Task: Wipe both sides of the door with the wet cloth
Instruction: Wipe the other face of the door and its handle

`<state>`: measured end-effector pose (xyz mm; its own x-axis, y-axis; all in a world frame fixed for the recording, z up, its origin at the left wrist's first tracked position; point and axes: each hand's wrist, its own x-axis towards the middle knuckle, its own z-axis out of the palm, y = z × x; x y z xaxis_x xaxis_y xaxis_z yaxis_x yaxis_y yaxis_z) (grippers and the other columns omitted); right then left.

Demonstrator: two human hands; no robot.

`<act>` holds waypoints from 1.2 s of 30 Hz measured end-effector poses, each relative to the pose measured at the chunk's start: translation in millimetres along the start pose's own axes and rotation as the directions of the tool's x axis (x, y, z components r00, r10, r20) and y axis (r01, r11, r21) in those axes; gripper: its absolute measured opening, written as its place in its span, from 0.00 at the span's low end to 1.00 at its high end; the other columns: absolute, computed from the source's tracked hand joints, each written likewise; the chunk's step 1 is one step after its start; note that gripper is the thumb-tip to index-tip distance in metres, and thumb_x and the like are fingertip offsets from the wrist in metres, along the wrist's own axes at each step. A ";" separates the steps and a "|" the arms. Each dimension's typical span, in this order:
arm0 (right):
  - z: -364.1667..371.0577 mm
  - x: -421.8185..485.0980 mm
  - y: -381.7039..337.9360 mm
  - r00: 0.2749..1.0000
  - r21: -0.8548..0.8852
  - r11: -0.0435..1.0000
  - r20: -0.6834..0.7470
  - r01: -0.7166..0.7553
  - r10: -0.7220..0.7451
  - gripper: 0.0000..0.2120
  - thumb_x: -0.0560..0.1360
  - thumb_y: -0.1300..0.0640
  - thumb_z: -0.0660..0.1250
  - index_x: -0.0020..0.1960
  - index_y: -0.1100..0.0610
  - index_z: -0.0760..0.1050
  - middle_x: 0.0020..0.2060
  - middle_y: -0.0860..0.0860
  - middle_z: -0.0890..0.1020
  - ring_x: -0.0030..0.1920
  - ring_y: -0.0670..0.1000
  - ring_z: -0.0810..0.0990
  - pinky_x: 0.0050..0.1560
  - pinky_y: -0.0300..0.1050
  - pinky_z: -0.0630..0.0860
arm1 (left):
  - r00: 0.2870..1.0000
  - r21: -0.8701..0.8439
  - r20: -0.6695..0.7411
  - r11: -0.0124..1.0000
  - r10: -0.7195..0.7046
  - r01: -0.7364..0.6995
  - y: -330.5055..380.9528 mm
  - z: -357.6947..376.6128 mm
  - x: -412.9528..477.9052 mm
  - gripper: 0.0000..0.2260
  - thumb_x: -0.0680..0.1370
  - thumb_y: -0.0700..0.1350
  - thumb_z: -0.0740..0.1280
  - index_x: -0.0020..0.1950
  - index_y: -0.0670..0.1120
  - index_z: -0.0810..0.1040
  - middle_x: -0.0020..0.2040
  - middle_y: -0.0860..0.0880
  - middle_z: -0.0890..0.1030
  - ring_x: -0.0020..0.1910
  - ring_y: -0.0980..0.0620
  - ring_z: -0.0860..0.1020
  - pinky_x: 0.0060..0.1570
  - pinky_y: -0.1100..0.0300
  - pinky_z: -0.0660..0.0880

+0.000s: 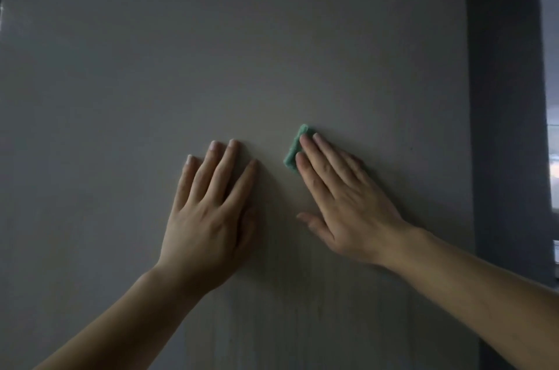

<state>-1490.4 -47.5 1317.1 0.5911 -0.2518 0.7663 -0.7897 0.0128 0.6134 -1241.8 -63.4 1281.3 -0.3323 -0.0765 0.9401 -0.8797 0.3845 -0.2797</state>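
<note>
- Two grips, both laid flat on one door [242, 52].
- Right grip [348, 197]: fingers straight and together, thumb out to the side, pressing the cloth [292, 149] against the panel; nothing curls round it.
- Cloth: green, mostly hidden beneath the right fingers, one edge showing past the fingertips; it sits on the door face, right of centre.
- Left grip [208, 218]: fingers straight, slightly spread, palm on the door, holding nothing; near the cloth, not touching.
- Door: plain grey, dimly lit.
- Dark frame [505, 97]: along the door's right edge.
</note>
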 end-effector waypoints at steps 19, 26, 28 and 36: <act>2.5 -2.3 82.5 0.904 0.143 0.899 -0.050 -0.414 0.424 0.40 0.79 0.36 0.49 0.82 0.60 0.52 0.82 0.57 0.51 0.82 0.61 0.49 0.78 0.59 0.53 | 0.999 0.004 -0.011 0.999 -0.053 0.053 47.9 17.0 20.3 0.28 0.82 0.54 0.56 0.78 0.41 0.69 0.81 0.36 0.60 0.82 0.35 0.54 0.77 0.31 0.50; 14.1 -44.1 88.6 0.992 0.024 0.993 -0.051 -0.113 0.114 0.36 0.82 0.38 0.49 0.82 0.59 0.55 0.81 0.57 0.57 0.81 0.61 0.55 0.77 0.56 0.54 | 0.999 -0.015 -0.031 1.000 0.010 -0.010 73.7 19.0 21.1 0.27 0.81 0.53 0.57 0.78 0.42 0.68 0.82 0.36 0.56 0.82 0.36 0.53 0.78 0.34 0.51; 9.0 -29.3 131.8 0.923 0.073 0.926 -0.078 -0.370 0.376 0.36 0.82 0.37 0.46 0.82 0.60 0.55 0.81 0.59 0.56 0.81 0.63 0.54 0.78 0.59 0.53 | 1.000 -0.034 -0.003 0.999 0.028 -0.029 86.4 21.6 25.3 0.27 0.81 0.53 0.57 0.79 0.44 0.68 0.82 0.38 0.57 0.82 0.38 0.53 0.79 0.36 0.51; 15.1 -96.9 88.4 0.993 0.020 0.993 0.004 0.118 -0.119 0.35 0.82 0.38 0.51 0.82 0.59 0.56 0.81 0.56 0.57 0.81 0.60 0.54 0.80 0.58 0.53 | 0.999 -0.037 -0.022 0.999 0.034 -0.035 100.3 33.9 24.9 0.26 0.83 0.53 0.57 0.79 0.44 0.69 0.82 0.37 0.59 0.82 0.36 0.54 0.78 0.34 0.53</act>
<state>-1619.9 -36.6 1294.1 0.6799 -0.2554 0.6874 -0.7173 -0.0364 0.6959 -1349.9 -57.9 1270.1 -0.3546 -0.0432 0.9340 -0.8543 0.4210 -0.3048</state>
